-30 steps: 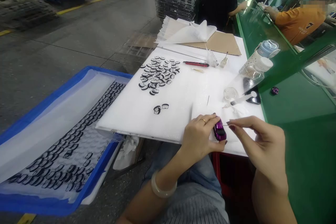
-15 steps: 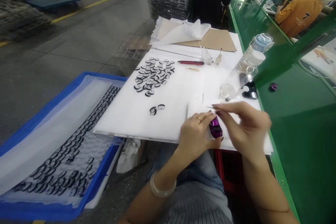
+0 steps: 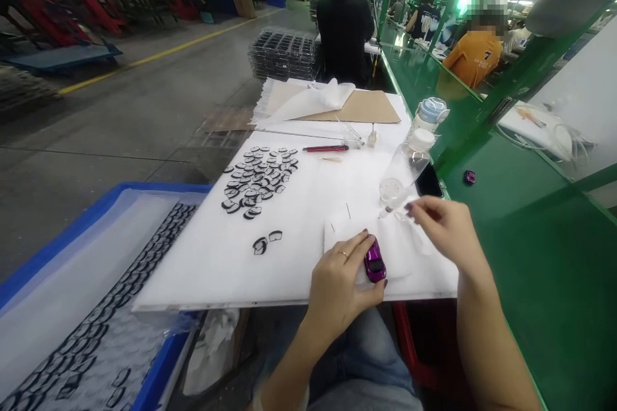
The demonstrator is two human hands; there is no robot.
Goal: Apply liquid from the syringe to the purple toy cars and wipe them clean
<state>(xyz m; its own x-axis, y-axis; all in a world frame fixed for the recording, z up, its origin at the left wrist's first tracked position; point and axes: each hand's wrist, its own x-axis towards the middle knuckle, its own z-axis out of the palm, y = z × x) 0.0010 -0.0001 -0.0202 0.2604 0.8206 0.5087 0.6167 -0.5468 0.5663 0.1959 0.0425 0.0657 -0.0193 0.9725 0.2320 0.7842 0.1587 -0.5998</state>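
Note:
My left hand (image 3: 344, 279) holds a small shiny purple toy car (image 3: 375, 261) down on a white pad, with fingertips at its far end and the thumb at its near end. My right hand (image 3: 446, 231) is raised to the right of the car, thumb and fingertips pinched together. Whatever they grip is too small to make out. Crumpled white tissue (image 3: 418, 234) lies just below these fingertips, and a slender piece with a dark tip (image 3: 384, 212) is close to their left. Two thin dark pins, one of them a longer pin (image 3: 348, 210), lie beyond my left hand.
Many small black-rimmed clear pieces (image 3: 263, 180) lie on the white tabletop (image 3: 308, 205). Behind are a red pen-like tool (image 3: 325, 148) and a clear bottle (image 3: 405, 164), with a phone (image 3: 429, 181) alongside. A blue tray (image 3: 159, 359) stands left, a green bench (image 3: 511, 237) right.
My right hand has moved away from the car to the right; the thin pin it held is gone from its fingers. A second pin now lies on the pad. The view has tilted up.

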